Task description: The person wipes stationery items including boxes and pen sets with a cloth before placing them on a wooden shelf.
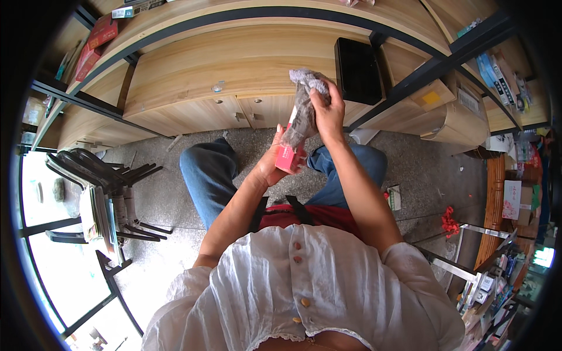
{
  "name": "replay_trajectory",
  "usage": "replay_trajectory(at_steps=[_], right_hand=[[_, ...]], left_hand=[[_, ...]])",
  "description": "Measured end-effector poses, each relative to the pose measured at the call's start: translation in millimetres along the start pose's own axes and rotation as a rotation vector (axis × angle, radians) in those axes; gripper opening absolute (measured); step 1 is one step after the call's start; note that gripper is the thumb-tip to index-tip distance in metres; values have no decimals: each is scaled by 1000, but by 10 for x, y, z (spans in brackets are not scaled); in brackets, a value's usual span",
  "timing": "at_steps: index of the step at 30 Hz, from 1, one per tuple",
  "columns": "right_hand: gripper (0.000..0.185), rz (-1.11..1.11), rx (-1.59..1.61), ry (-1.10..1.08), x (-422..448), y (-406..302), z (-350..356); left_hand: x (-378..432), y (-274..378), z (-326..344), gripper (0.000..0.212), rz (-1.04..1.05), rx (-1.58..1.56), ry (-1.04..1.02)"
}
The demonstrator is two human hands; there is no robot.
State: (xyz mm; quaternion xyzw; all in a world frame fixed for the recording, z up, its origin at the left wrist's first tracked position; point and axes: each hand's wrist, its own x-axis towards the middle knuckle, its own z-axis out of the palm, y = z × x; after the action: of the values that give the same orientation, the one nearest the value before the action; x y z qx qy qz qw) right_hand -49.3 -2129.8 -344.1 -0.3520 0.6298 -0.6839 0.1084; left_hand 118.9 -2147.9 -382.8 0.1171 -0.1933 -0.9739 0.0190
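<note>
My left hand point(269, 164) grips the lower end of a narrow red box point(285, 158) that bears white writing. A crumpled grey cloth point(303, 115) is in my right hand point(328, 109), held against the box and covering much of its upper part. Both hands are in front of me, above the floor between my knees. Just beyond them is a wooden cabinet point(184, 109) with small doors. On its top lies a small clear object point(217, 87), too small to name surely.
A glossy black panel point(358, 72) leans at the cabinet's right, beside an open cardboard box point(456, 114). Black-framed shelving point(281, 12) crosses above the cabinet. Stacked black chairs point(105, 171) stand left; a metal frame point(454, 267) and red ribbon point(449, 222) are right.
</note>
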Motion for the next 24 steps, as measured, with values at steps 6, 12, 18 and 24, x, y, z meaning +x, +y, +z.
replay_trajectory(at_steps=[6, 12, 18, 24], right_hand=[[31, 22, 267, -11, -379, -209, 26], [36, -337, -279, -417, -439, -634, -209], [35, -400, -506, -403, -427, -439, 55], [36, -491, -572, -301, -477, -356, 4]], left_hand=[[15, 82, 369, 81, 198, -29, 222], [-25, 364, 234, 53, 257, -170, 158], [-8, 162, 314, 56, 336, -135, 279], [-55, 149, 354, 58, 332, -210, 255]])
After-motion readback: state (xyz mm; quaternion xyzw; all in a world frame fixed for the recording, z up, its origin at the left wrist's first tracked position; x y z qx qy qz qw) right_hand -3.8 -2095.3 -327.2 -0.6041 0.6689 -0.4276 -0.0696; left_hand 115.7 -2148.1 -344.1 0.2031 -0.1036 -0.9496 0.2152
